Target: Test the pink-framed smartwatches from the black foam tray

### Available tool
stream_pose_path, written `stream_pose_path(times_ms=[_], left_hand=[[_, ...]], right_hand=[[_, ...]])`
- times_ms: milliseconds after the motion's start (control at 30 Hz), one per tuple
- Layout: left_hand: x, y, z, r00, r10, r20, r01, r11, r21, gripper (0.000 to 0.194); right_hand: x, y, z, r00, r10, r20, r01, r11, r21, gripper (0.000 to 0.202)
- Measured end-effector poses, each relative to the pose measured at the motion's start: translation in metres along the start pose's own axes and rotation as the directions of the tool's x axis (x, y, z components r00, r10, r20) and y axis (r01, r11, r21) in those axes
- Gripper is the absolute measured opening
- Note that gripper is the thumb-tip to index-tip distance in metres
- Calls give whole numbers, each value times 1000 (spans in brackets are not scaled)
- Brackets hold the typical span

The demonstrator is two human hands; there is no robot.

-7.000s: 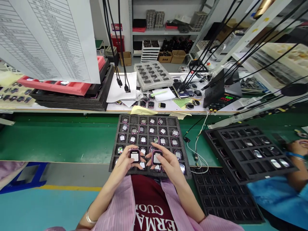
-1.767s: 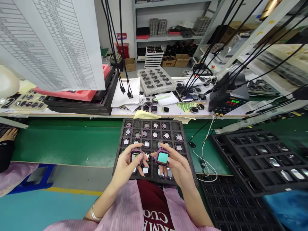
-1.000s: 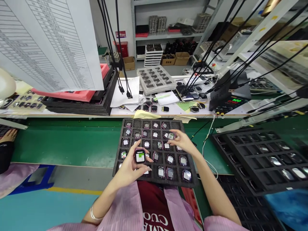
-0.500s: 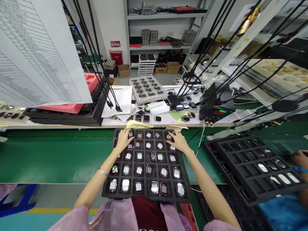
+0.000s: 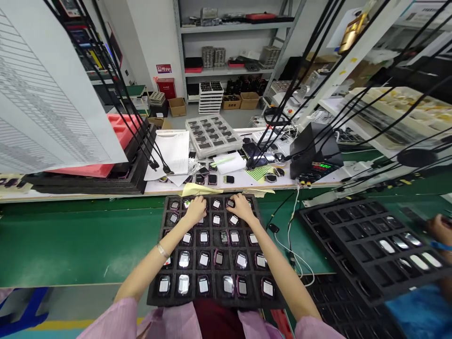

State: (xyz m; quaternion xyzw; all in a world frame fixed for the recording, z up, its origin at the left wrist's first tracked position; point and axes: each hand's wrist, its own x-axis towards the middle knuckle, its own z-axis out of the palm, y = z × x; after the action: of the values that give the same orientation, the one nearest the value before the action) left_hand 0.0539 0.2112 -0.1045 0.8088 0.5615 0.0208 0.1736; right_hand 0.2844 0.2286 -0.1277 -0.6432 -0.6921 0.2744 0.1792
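A black foam tray (image 5: 211,272) lies in front of me, its compartments holding several small square watch-like devices with pale screens. My left hand (image 5: 196,209) reaches over the far row, left of the middle, its fingers bent down at a device there; what the fingertips hold is hidden. Over the far row on the right, my right hand (image 5: 240,207) touches a dark device (image 5: 230,203) with its fingers; whether it grips it is too small to tell.
Stacked black trays (image 5: 370,245) stand at the right, near another person's hand (image 5: 441,230). Behind are a clear tray (image 5: 212,149), papers (image 5: 173,153) and a black power supply (image 5: 310,155). Cables hang overhead. A white cable (image 5: 300,263) lies right of my tray.
Both hands have moved inward along the far row of the tray, closer to each other. The view has shifted slightly, and more of the white cable shows at the right.
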Motion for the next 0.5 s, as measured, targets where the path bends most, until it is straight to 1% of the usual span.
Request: stream_pose_path(times_ms=[67,133,233,300,367,400,433,500], left_hand=[[13,-1,0,998,5,55,-3,999,-37,33],[23,-6,-3,996,5,87,3,995,-100,33],[26,-13,-8,997,-1,77,20,968,-248,33],[18,-14,-10,999,-18,33,30,924,-381,33],[3,-11,-10,999,-49,-24,28,846,-533,33],[-7,-9,-9,997,-66,-49,22,790,-612,33],[-18,-6,-9,994,-82,-66,14,723,-690,34],[-42,1,-9,992,-98,-77,-9,561,-828,35]], right_hand=[[-4,4,-8,1000,15,15,-18,987,162,27],[-14,5,-15,999,22,25,-30,940,341,25],[-39,-3,-20,999,31,16,-34,805,592,25],[-60,-13,-18,999,46,-1,-31,696,718,28],[-81,-25,-14,998,64,-8,-32,594,804,34],[-90,-32,-12,997,71,-4,-36,550,835,40],[-98,-39,-10,997,76,5,-43,510,859,45],[-112,-53,-6,996,79,30,-62,444,894,53]])
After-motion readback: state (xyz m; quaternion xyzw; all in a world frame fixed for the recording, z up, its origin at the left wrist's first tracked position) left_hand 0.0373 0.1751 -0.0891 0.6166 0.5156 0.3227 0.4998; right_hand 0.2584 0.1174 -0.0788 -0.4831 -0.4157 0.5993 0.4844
